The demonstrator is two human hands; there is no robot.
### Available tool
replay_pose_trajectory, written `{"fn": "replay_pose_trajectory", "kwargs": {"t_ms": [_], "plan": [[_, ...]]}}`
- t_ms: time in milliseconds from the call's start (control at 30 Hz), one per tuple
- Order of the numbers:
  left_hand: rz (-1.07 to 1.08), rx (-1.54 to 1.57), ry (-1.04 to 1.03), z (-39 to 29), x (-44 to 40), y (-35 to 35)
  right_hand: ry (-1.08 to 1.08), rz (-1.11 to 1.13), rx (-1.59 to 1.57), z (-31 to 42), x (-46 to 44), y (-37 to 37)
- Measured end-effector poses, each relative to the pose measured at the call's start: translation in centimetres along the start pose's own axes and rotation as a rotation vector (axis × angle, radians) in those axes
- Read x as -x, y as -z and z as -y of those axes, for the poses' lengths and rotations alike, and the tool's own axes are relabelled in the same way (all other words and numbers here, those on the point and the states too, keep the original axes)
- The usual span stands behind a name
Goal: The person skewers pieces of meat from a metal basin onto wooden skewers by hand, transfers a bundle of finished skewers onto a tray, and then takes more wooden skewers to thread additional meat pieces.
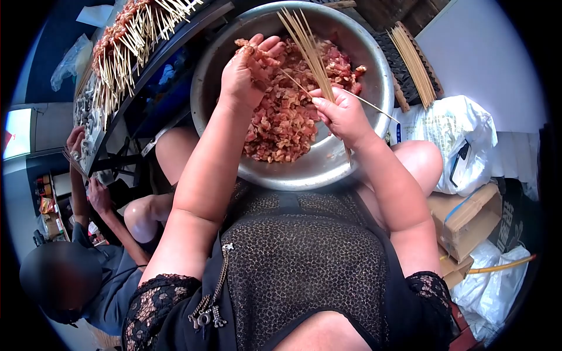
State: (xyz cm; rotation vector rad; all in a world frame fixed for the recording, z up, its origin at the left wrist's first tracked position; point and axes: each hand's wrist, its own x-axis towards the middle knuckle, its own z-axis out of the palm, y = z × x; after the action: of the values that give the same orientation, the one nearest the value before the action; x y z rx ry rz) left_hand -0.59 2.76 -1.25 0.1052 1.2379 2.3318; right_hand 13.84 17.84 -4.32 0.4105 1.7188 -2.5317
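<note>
A wide metal basin (202,88) in front of me holds a heap of raw, cut meat (281,128). Over its left part, my left hand (249,70) is turned palm up, fingers curled round some meat pieces. My right hand (341,114), over the right side, is closed on a bundle of bamboo skewers (310,50) fanned upward. One single skewer (297,83) slants from its thumb and finger toward my left hand. Another thin stick (374,107) crosses the basin's right rim.
Many threaded meat skewers (120,52) lie on a rack at upper left. A co-worker (111,263) sits at my left, hands near that rack. More bare skewers (411,64) rest right of the basin, above a white plastic bag (451,137) and cardboard boxes (465,219).
</note>
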Motion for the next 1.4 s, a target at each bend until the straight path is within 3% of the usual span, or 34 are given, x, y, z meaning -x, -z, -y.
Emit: {"fn": "replay_pose_trajectory", "kwargs": {"t_ms": [267,500,1400], "plan": [[-0.121,0.061,-0.073,-0.8,-0.6,1.6,-0.01,0.041,0.033,-0.6,0.0,0.4],[0.024,0.096,-0.067,-1.3,-0.5,2.1,-0.014,0.054,0.018,-0.1,0.1,0.2],[0.036,0.223,-0.091,-0.5,-0.2,0.1,0.101,0.012,0.041,-0.5,-0.3,0.0]]}}
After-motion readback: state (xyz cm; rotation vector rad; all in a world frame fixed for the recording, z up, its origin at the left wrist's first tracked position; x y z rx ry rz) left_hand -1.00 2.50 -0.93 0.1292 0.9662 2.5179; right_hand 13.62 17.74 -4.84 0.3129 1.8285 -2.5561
